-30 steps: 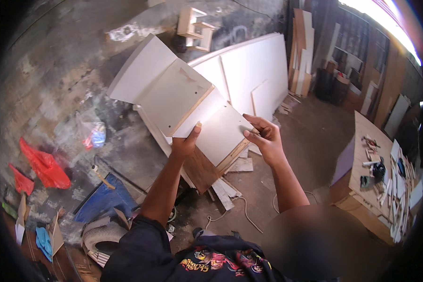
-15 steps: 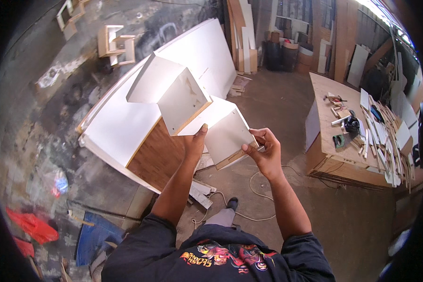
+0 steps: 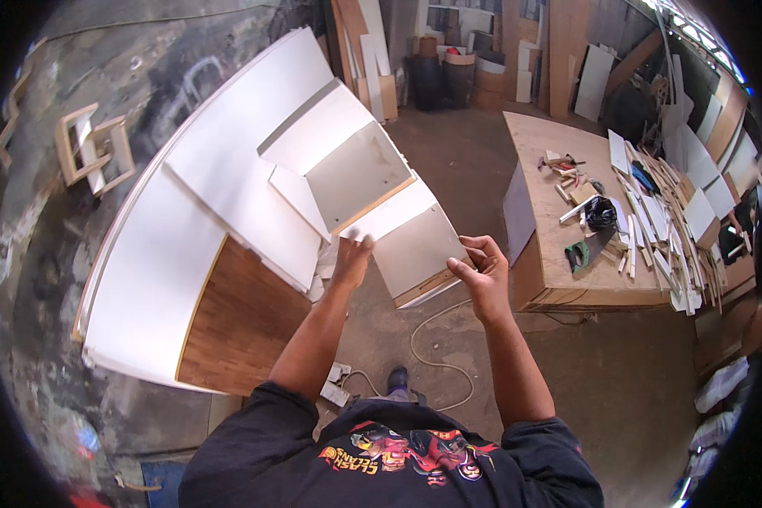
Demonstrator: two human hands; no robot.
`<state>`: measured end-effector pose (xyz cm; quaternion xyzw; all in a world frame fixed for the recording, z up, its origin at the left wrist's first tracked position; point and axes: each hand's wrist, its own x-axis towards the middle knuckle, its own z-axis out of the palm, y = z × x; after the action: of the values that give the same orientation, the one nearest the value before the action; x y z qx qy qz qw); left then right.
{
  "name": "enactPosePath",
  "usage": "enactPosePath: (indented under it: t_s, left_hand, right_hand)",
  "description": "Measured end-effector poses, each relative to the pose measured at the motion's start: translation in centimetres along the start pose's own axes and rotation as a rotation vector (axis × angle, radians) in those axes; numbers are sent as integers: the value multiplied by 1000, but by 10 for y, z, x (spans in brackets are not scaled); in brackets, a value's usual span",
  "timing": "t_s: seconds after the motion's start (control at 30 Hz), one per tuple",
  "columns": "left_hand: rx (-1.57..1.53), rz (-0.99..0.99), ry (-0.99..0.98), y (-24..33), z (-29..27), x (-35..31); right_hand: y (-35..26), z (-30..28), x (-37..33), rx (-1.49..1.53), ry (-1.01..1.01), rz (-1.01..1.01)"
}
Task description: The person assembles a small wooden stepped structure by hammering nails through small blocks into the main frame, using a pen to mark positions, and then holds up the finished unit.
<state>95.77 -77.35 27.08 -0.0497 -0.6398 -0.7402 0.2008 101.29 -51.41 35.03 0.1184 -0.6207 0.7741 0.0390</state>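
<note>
A stepped, box-like shelf unit (image 3: 408, 254) of white-faced boards with bare wood edges is held up in front of me. My right hand (image 3: 484, 275) grips the side of its near box, with the thumb on the inner face and the fingers around the edge. At the middle step, my left hand (image 3: 350, 264) is closed on the lower edge; its fingertips are blurred and partly hidden. Beyond the left hand, the far box (image 3: 356, 173) of the unit overlaps the large white panel behind it.
A large white panel piece (image 3: 144, 279) with a brown wood-grain section (image 3: 241, 317) lies at left. On the right stands a plywood workbench (image 3: 533, 169) bearing tools and many wood strips (image 3: 677, 229). A small wooden frame (image 3: 97, 148) is at far left. A cord (image 3: 415, 339) crosses the floor.
My view has swung so the large panel and workbench sit further left. The shelf unit has turned slightly in my hands, and its far box has swung right. The right hand keeps its grip.
</note>
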Motion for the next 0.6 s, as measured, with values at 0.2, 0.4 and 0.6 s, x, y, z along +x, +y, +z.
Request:
enactPosePath:
  t_s: [0.2, 0.4, 0.6]
  left_hand:
    - [-659, -220, -2, -15, 84, 72]
    - [-552, -265, -112, -47, 164, 123]
    - [-551, -353, -104, -119, 241, 179]
  right_hand:
    - [24, -67, 55, 99, 143, 27]
    - [47, -138, 109, 75, 257, 38]
    - [66, -217, 172, 34, 317, 44]
